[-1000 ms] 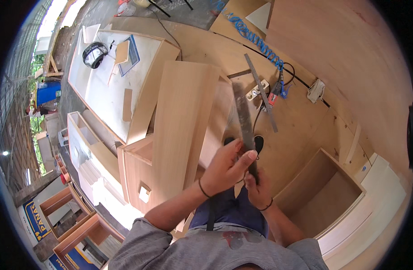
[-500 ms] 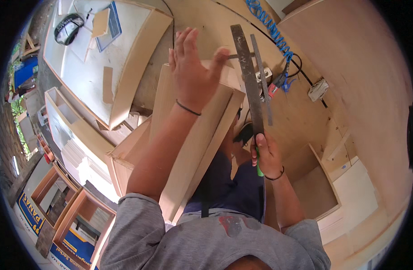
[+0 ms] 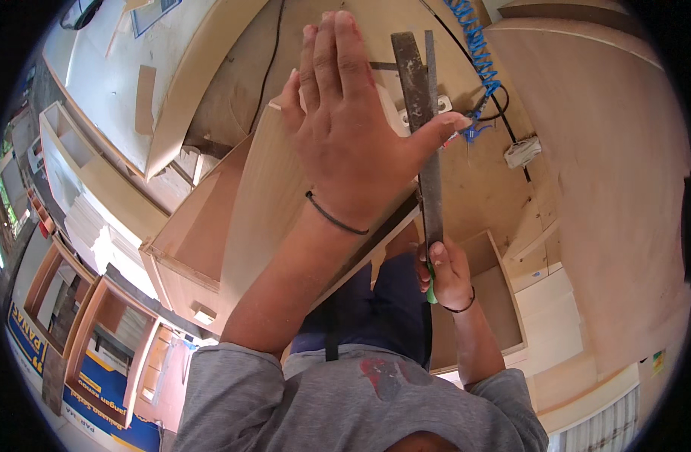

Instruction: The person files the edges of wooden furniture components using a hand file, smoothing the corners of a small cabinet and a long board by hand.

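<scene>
My right hand (image 3: 451, 277) is closed around the green handle (image 3: 431, 290) of a long, dark flat file (image 3: 431, 188), its blade pointing away from me. My left hand (image 3: 345, 128) is open and holds nothing, fingers stretched forward and thumb out to the right, overlapping the file's blade in the picture. Whether the thumb touches it I cannot tell. Below the left forearm lies a pale wooden box-like cabinet piece (image 3: 259, 188), tilted across my left side and partly hidden by that arm. A thin dark strip (image 3: 431, 56) shows beside the file's far end.
A white-topped panel (image 3: 104, 83) with a wooden edge lies at the far left. Wooden frames (image 3: 97, 339) stand lower left. A blue coiled air hose (image 3: 472, 34) and a white power socket (image 3: 443, 104) lie ahead. An open wooden box (image 3: 504, 301) and a large panel (image 3: 594, 173) stand right.
My left hand has come closer to the file, its thumb now overlapping the blade. The right hand keeps hold of the file. The view has shifted, and the cabinet piece appears tilted differently.
</scene>
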Tool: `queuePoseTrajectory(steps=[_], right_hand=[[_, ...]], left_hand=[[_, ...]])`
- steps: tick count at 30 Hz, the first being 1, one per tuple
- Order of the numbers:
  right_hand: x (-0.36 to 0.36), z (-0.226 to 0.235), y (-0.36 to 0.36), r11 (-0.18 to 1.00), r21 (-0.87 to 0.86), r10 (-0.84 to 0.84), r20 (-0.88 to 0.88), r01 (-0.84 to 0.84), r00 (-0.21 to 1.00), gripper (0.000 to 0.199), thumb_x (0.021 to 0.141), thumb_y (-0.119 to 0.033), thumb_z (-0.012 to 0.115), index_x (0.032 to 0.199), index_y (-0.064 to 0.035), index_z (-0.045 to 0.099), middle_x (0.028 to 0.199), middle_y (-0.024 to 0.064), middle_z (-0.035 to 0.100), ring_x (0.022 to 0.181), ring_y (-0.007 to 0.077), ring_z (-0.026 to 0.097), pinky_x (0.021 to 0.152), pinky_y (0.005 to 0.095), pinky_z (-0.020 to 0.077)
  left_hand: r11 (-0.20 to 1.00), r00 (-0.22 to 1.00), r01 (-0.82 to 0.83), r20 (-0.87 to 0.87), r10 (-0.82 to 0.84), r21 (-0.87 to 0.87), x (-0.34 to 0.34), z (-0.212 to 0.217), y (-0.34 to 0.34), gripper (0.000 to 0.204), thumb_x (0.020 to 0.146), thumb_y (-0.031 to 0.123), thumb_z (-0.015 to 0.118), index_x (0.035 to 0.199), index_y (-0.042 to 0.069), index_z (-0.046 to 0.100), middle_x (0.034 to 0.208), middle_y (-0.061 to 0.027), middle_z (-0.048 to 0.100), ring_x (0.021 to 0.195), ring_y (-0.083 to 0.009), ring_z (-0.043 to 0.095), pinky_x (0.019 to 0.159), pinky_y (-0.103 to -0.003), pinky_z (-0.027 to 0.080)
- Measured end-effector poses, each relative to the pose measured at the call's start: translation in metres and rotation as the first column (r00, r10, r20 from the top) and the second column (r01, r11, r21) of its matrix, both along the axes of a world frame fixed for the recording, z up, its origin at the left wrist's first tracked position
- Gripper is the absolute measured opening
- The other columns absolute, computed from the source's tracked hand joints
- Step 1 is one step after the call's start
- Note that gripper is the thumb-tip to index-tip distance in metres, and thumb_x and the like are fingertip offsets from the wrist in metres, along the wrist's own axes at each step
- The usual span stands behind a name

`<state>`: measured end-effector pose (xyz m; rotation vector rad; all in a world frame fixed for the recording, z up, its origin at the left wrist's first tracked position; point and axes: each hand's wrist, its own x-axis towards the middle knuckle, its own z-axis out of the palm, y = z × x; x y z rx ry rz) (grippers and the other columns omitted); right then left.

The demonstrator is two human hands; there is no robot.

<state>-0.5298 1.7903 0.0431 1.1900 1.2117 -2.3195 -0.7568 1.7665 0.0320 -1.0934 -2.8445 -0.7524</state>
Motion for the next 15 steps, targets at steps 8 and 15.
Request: queuePoseTrajectory(steps=[8, 15], right_hand=[[0.006, 0.0, 0.009, 0.996, 0.017, 0.084, 0.042, -0.085, 0.996, 0.05, 0.098, -0.051, 0.041, 0.082, -0.0044, 0.048, 0.056, 0.0004, 0.047, 0.045, 0.0081, 0.046, 0.042, 0.023, 0.0371], [0.009, -0.001, 0.013, 0.996, -0.006, 0.094, 0.05, -0.094, 0.994, 0.049, 0.098, -0.051, 0.042, 0.084, -0.0043, 0.046, 0.056, 0.0039, 0.045, 0.044, 0.0101, 0.044, 0.04, 0.0237, 0.0354]], left_hand=[[1.0, 1.0, -0.013, 0.001, 0.013, 0.003, -0.001, -0.006, -0.001, 0.1, 0.068, 0.054, 0.074, 0.141, -0.001, 0.033, 0.136, -0.0189, 0.046, 0.13, -0.0326, 0.041, 0.105, -0.048, 0.026], [0.999, 1.0, -0.027, -0.01, 0.027, 0.026, -0.001, -0.011, -0.002, 0.093, 0.068, 0.05, 0.071, 0.138, -0.003, 0.038, 0.132, -0.0182, 0.049, 0.129, -0.0312, 0.042, 0.104, -0.048, 0.027]])
